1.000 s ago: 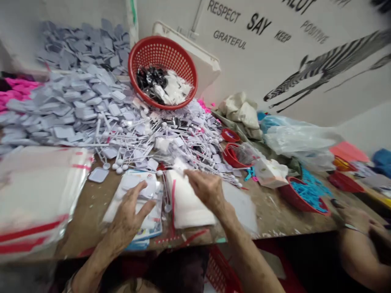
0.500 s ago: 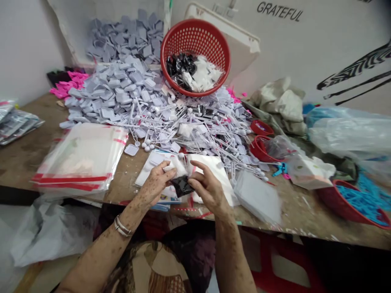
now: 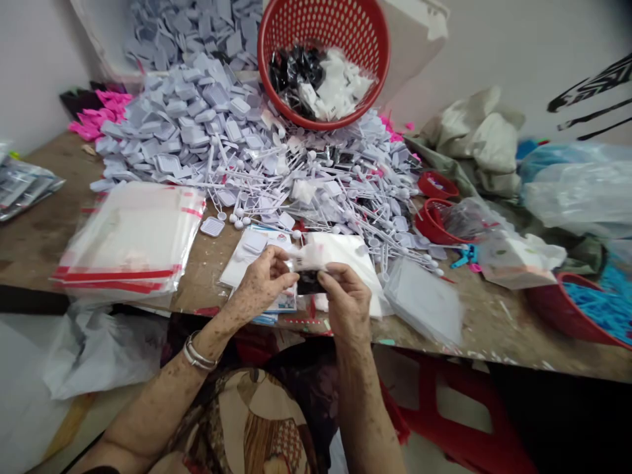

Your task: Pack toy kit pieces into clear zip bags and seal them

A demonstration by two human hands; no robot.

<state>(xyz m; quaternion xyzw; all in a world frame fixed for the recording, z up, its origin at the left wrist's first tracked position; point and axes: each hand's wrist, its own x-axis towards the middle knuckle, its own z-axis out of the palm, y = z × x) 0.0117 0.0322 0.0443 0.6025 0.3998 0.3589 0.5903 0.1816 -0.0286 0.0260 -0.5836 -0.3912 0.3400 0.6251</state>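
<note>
Between my two hands, just above the table's front edge, is a small black packet with a white plastic packet lying against its upper side. My left hand pinches their left edge between thumb and fingers. At the right, my right hand has its thumb pressed on the black packet, fingers curled behind. Whether the two packets are joined, I cannot tell. Beneath my hands are printed cards in clear bags and a stack of white sheets.
A heap of pale grey plastic pieces covers the back. On it leans a red basket of black and white packets. Clear bags lie left, a clear bag stack right. A red bowl of blue pieces stands far right.
The view has tipped downward. My right fingers, spread before, have closed in on the packets. The black packet now lies more level, with the white one spread out above it.
</note>
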